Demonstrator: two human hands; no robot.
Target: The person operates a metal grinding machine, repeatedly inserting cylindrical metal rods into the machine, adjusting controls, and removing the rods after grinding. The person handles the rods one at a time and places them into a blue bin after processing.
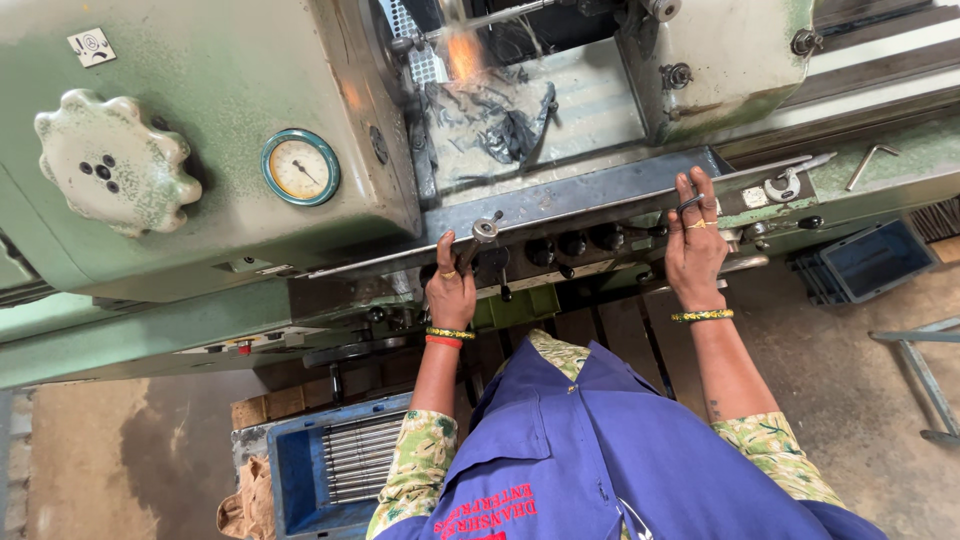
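Far left on the green machine body (200, 80) there's a lobed handwheel (112, 160), then a round gauge w/ a teal rim (300, 167) just right of it. Low down at the left, a blue crate (300, 480) on the floor holds a row of thin metal rods (362, 458), and a bit of tan cloth (245, 500) hangs off its corner.

My left hand (451, 290) is up against the front of the machine, fingers curled round a small lever w/ a metal knob (484, 232) — closed on it, thumb side toward the machine. Red and yellow bangles on that wrist. Above the lever, dark swarf (500, 120) lies tangled in the tray, w/ an orange glow near the top of it.

A row of black knobs (572, 243) runs between my two hands, under the long grey steel rail (600, 195).

My right hand (694, 245) lies flat-ish on that rail, fingers stretched up over its edge, mostly open — can't tell if anything is pinched under them. Ring on one finger, yellow bangle at the wrist.

Right of that hand: a small metal clamp piece (783, 186) on the rail, an L-shaped hex key (870, 160) lying on the green bed, and a 2nd blue crate (870, 260) on the floor below.
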